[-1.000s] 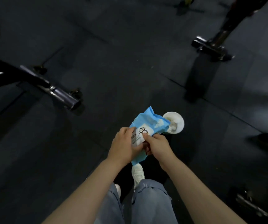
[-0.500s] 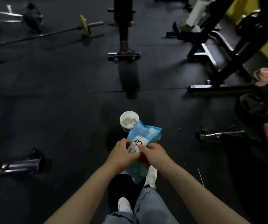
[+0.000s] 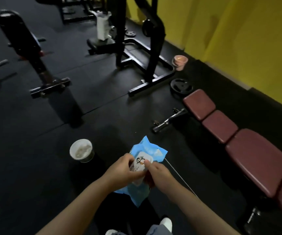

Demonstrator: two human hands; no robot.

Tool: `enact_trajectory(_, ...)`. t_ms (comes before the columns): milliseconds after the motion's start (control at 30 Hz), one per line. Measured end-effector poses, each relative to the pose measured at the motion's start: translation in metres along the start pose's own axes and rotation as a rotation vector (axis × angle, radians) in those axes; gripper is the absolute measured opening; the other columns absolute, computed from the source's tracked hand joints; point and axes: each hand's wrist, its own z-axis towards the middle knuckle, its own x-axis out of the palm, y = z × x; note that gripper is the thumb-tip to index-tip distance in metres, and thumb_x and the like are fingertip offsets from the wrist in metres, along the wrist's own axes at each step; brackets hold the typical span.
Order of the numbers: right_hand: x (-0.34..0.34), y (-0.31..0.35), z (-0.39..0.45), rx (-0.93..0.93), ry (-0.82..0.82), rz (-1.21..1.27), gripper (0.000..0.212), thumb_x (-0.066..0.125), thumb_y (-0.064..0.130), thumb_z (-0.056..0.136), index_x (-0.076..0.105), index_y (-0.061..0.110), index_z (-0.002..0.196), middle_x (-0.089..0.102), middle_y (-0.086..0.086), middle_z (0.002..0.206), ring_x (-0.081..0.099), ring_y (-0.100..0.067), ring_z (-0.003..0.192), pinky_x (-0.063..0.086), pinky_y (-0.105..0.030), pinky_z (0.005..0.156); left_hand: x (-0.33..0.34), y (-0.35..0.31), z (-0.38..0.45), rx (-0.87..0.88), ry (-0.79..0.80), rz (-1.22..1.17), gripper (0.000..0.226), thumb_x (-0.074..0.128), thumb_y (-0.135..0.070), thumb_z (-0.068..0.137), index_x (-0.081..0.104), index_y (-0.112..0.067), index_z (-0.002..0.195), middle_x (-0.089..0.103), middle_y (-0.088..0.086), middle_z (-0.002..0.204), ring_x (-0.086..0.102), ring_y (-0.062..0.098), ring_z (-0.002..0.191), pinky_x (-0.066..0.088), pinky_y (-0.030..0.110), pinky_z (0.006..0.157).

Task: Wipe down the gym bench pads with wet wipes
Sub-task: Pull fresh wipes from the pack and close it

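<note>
Since half a second ago the view has turned to the right, so a maroon bench (image 3: 249,155) with its row of pads now lies along the yellow wall (image 3: 247,39). Both hands are close together on the blue wet wipes pack (image 3: 155,150): the left hand (image 3: 121,172) grips its side, and the right hand (image 3: 159,172) pinches the white label flap. A white cup (image 3: 81,150) stands on the dark floor (image 3: 35,158), near the pack.
</note>
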Motion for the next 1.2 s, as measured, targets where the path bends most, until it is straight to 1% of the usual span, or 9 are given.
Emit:
enact_trajectory(200, -0.092, -0.028, -0.019, -0.052, -0.020, 0.007, 0.033, 0.050, 0.035, 0.100, 0.064, 0.009, 0.086, 0.064, -0.003, 0.075, 0.059, -0.012, 0.067, 0.047, -0.027, 0.064, 0.059, -0.062, 0.022, -0.010, 0.114, -0.064, 0.025, 0.065, -0.043, 0.087, 0.059, -0.025, 0.103, 0.063, -0.002, 0.107, 0.063, 0.012, 0.097, 0.056, 0.035, 0.083)
enact_trajectory(333, -0.141, -0.055, -0.029, -0.058, -0.082, -0.041, 0.018, 0.053, 0.022, 0.099, 0.066, 0.015, 0.089, 0.067, 0.005, 0.078, 0.061, -0.003, 0.070, 0.050, -0.024, 0.065, 0.096, -0.095, 0.029, 0.037, 0.182, 0.011, 0.043, 0.059, -0.057, 0.071, 0.059, -0.031, 0.105, 0.065, -0.009, 0.105, 0.064, 0.007, 0.096, 0.055, 0.031, 0.081)
enact_trajectory(433, -0.170, -0.071, -0.031, -0.044, -0.178, -0.037, 0.016, 0.054, 0.020, 0.094, 0.069, 0.017, 0.089, 0.072, 0.002, 0.083, 0.068, -0.011, 0.078, 0.057, -0.032, 0.074, 0.128, -0.113, 0.031, 0.058, 0.168, 0.014, 0.044, 0.056, -0.050, 0.067, 0.060, -0.030, 0.107, 0.065, -0.011, 0.107, 0.063, 0.005, 0.097, 0.055, 0.034, 0.089)
enact_trajectory(600, -0.206, -0.089, -0.038, 0.001, -0.231, -0.071, 0.019, 0.058, 0.032, 0.087, 0.071, 0.018, 0.092, 0.073, 0.001, 0.086, 0.070, -0.013, 0.081, 0.060, -0.036, 0.075, 0.173, -0.132, 0.035, 0.050, 0.107, 0.046, 0.026, 0.056, -0.019, 0.092, 0.057, -0.027, 0.117, 0.060, -0.014, 0.108, 0.059, 0.003, 0.098, 0.050, 0.022, 0.078)
enact_trajectory(733, -0.224, -0.101, -0.044, -0.026, -0.356, -0.080, 0.013, 0.060, 0.026, 0.088, 0.067, 0.016, 0.083, 0.070, -0.003, 0.079, 0.065, -0.015, 0.071, 0.052, -0.031, 0.064, 0.193, -0.141, 0.036, 0.065, 0.055, -0.115, 0.027, 0.055, -0.018, 0.089, 0.066, -0.030, 0.112, 0.071, -0.009, 0.107, 0.066, 0.007, 0.099, 0.055, 0.034, 0.088)
enact_trajectory(867, -0.239, -0.097, -0.049, -0.113, -0.339, 0.050, 0.021, 0.059, 0.029, 0.085, 0.064, 0.009, 0.082, 0.069, -0.013, 0.085, 0.060, -0.013, 0.073, 0.051, -0.037, 0.067, 0.200, -0.148, 0.046, 0.110, -0.067, -0.221, 0.011, 0.061, -0.026, 0.095, 0.064, -0.028, 0.104, 0.065, -0.008, 0.109, 0.065, 0.009, 0.103, 0.053, 0.031, 0.089)
enact_trajectory(967, -0.255, -0.086, -0.050, -0.185, -0.307, 0.099, 0.035, 0.055, 0.037, 0.080, 0.058, 0.002, 0.081, 0.063, -0.017, 0.075, 0.055, -0.013, 0.068, 0.047, -0.038, 0.062, 0.197, -0.147, 0.057, 0.054, -0.001, -0.413, 0.050, 0.073, -0.045, 0.080, 0.057, -0.028, 0.124, 0.064, -0.008, 0.122, 0.064, 0.010, 0.111, 0.051, 0.036, 0.098)
enact_trajectory(1100, -0.272, -0.077, -0.048, -0.201, -0.235, 0.147, 0.022, 0.048, 0.010, 0.092, 0.045, 0.004, 0.071, 0.044, 0.000, 0.057, 0.038, -0.010, 0.052, 0.031, -0.026, 0.052, 0.199, -0.141, 0.064, -0.032, 0.323, -0.636, 0.091, 0.084, -0.061, 0.063, 0.051, -0.022, 0.138, 0.064, -0.002, 0.133, 0.060, 0.018, 0.123, 0.041, 0.043, 0.111)
enact_trajectory(1200, -0.276, -0.073, -0.047, -0.232, -0.261, 0.165, 0.019, 0.046, 0.005, 0.095, 0.045, -0.007, 0.080, 0.044, -0.005, 0.063, 0.038, -0.013, 0.056, 0.031, -0.026, 0.053, 0.202, -0.142, 0.068, 0.006, 0.398, -0.605, 0.085, 0.091, -0.041, 0.063, 0.050, -0.021, 0.135, 0.068, -0.003, 0.126, 0.064, 0.019, 0.118, 0.050, 0.034, 0.100)
